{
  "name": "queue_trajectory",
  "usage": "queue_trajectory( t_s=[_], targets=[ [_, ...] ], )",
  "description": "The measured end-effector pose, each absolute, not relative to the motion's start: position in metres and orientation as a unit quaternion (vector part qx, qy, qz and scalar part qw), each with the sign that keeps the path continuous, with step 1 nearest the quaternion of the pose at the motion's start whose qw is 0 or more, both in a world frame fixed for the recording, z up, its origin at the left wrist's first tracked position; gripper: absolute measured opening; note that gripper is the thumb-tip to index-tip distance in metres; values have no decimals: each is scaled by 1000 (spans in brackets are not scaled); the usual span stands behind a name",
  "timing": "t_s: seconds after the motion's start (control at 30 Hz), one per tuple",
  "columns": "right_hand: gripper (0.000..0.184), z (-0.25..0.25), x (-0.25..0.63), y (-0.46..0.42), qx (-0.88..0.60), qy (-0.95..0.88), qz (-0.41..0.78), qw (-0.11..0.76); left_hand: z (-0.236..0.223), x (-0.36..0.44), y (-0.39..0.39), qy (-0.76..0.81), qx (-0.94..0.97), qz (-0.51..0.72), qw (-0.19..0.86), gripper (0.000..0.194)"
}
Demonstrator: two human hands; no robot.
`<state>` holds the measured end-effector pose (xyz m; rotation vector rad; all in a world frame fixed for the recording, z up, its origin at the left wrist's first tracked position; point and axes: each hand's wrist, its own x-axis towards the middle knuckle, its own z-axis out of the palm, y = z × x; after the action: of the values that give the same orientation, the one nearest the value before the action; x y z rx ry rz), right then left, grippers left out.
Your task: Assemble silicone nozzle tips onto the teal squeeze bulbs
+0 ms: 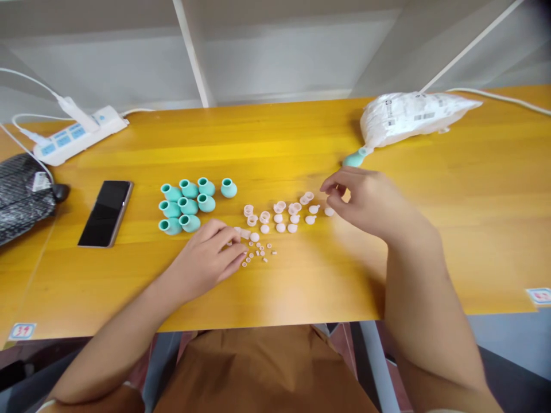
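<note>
My left hand (213, 252) rests low over the table, its thumb and forefinger drawn together at the edge of a scatter of tiny pale pink rings (262, 248). Whatever lies between those fingertips is too small to make out. By its upper fingers is a small translucent tube-like piece (244, 233). My right hand (359, 198) hovers to the right, thumb and forefinger slightly apart, with nothing visible between them. Just below its fingertips sits a pale pink round cap (329, 211). Between the hands lie several round tabbed pieces (293, 228) and pink collar rings (264, 217).
Several mint-green bulbs (188, 205) with open necks stand left of centre. Another green bulb (355, 158) lies by a white plastic bag (413, 119). A phone (105, 213), a power strip (81, 135) with cables and a dark bag (23, 198) occupy the left side.
</note>
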<state>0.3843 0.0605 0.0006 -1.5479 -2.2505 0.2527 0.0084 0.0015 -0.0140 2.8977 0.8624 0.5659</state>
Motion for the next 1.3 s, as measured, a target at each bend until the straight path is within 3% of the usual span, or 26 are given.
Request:
queue_trajectory(
  t_s=[0.13,0.67,0.83,0.97,1.3],
  targets=[
    [9,0,384,58,-523,-827,111,176,-17,11,0,289,940,172,48,9],
    [21,-2,387,55,-499,-841,148,148,-23,13,-2,310,939,147,34,6],
    [14,16,384,43,-496,-834,146,192,-25,15,-4,310,937,150,48,4],
    [16,29,369,32,-469,-823,167,275,-20,14,-4,308,934,165,69,3],
    [2,15,304,8,-312,-771,422,361,-5,16,-4,282,880,308,226,14]
  ],
)
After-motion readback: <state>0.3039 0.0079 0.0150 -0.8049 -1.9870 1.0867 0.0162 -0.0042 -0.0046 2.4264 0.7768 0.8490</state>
